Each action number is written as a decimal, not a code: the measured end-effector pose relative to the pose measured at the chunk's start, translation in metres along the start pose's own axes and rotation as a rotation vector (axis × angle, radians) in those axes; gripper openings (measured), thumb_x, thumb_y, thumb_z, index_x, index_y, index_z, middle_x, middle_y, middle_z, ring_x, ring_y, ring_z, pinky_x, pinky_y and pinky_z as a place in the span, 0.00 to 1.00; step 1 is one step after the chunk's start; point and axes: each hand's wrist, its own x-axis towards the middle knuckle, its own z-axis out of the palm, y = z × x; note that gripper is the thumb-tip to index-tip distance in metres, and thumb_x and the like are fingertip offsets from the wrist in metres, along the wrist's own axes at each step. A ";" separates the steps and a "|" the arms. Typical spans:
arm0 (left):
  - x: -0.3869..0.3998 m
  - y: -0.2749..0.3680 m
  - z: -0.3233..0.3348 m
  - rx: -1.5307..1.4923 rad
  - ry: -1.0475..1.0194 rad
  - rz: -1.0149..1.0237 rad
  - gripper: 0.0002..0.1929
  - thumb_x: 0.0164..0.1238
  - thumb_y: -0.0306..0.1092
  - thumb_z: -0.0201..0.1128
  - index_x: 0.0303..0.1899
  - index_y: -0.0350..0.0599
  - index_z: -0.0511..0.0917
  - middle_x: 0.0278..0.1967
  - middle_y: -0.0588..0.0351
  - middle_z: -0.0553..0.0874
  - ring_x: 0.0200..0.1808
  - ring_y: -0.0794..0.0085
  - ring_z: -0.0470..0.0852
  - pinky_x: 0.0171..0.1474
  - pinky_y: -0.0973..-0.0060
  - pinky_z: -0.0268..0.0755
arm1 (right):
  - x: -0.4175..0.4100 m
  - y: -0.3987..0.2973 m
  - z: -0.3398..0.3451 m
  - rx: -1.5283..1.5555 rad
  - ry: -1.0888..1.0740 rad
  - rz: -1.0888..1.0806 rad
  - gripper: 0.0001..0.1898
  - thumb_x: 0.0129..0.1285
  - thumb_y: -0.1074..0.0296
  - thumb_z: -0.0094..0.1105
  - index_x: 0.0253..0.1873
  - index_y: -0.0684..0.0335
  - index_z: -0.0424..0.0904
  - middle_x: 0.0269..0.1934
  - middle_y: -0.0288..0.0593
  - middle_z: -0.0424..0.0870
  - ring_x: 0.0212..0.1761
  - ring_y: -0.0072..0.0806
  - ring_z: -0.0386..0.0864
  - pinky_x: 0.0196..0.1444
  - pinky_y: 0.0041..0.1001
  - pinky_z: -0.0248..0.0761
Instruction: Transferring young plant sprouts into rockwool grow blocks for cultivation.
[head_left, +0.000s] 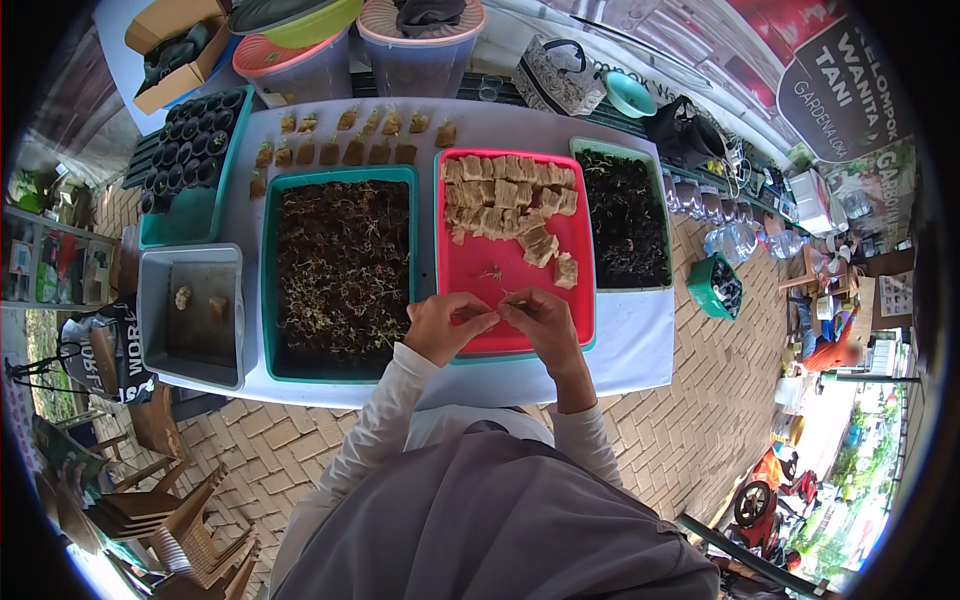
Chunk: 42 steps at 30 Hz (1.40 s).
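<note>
Over the near part of a red tray (480, 262), my right hand (546, 324) pinches a small green seedling (517, 302) between thumb and fingertips. My left hand (450, 324) meets it there, thumb and fingers drawn together; whether they grip part of the plant is too small to tell. Tan blocks that look like rockwool (510, 193) sit in rows at the tray's far end, with a single block (565, 271) near its right side. Another tiny seedling (492, 274) lies on the red surface just beyond my hands.
To the left stands a teal tray (415, 225) of dark soil and sprouts (341, 277). A second soil tray (626, 217) is at right. Several planted blocks (352, 153) line the table's far side. A grey basin (238, 322) and black pots (191, 150) are further left.
</note>
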 end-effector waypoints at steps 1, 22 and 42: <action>0.000 0.000 0.001 0.001 0.000 -0.001 0.09 0.66 0.31 0.60 0.36 0.35 0.83 0.29 0.55 0.88 0.33 0.76 0.87 0.38 0.82 0.77 | 0.000 -0.001 0.001 0.001 0.004 -0.001 0.07 0.62 0.75 0.63 0.43 0.70 0.80 0.35 0.38 0.83 0.36 0.16 0.78 0.39 0.18 0.72; -0.004 -0.013 0.001 0.534 0.352 0.144 0.03 0.50 0.34 0.69 0.23 0.58 0.83 0.24 0.71 0.82 0.31 0.74 0.76 0.43 0.65 0.52 | 0.006 -0.018 -0.030 0.006 0.182 -0.014 0.07 0.62 0.77 0.62 0.44 0.69 0.79 0.35 0.37 0.82 0.37 0.17 0.77 0.42 0.17 0.70; -0.168 -0.184 -0.317 0.795 0.738 -0.673 0.05 0.54 0.40 0.65 0.29 0.57 0.86 0.32 0.63 0.86 0.38 0.66 0.84 0.49 0.60 0.61 | 0.045 -0.047 0.233 0.017 -0.135 -0.037 0.06 0.61 0.77 0.63 0.42 0.68 0.79 0.36 0.39 0.84 0.39 0.19 0.81 0.43 0.18 0.73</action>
